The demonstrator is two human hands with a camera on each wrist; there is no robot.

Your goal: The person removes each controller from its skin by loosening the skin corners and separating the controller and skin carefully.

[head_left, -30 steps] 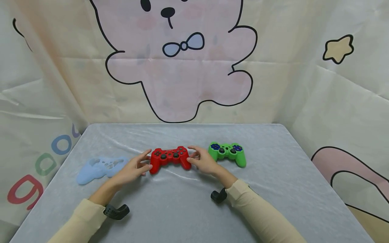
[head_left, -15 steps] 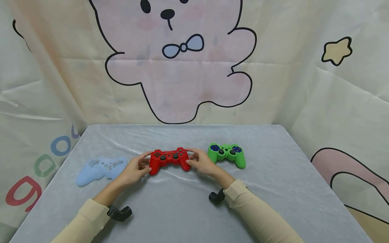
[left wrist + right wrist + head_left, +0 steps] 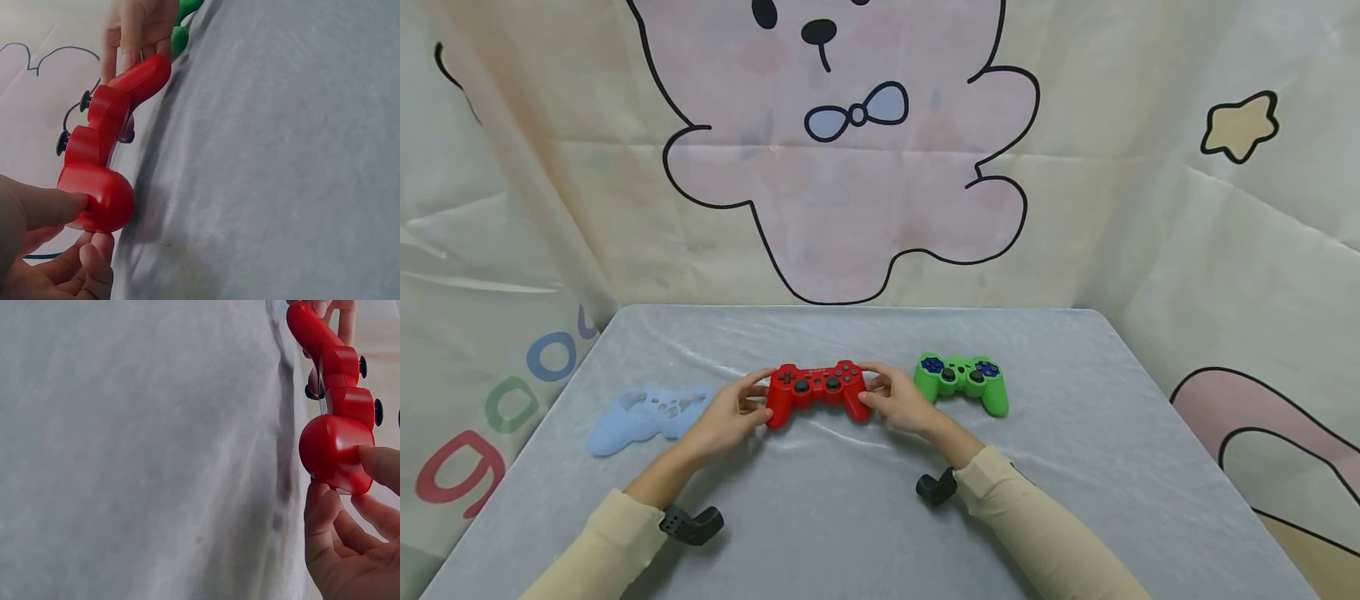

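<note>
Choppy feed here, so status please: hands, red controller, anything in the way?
Left hand and right hand gripping opposite sides of red controller. Nothing visibly blocking it. Green controller near right hand, pale blue controller-shaped piece beside left.

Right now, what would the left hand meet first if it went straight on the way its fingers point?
The glossy red game controller, whose end the left hand grips; beyond it, probably the right hand, though depth is unclear.

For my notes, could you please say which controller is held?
The red controller, gripped at both ends; the green controller and pale blue piece lie unheld.
</note>
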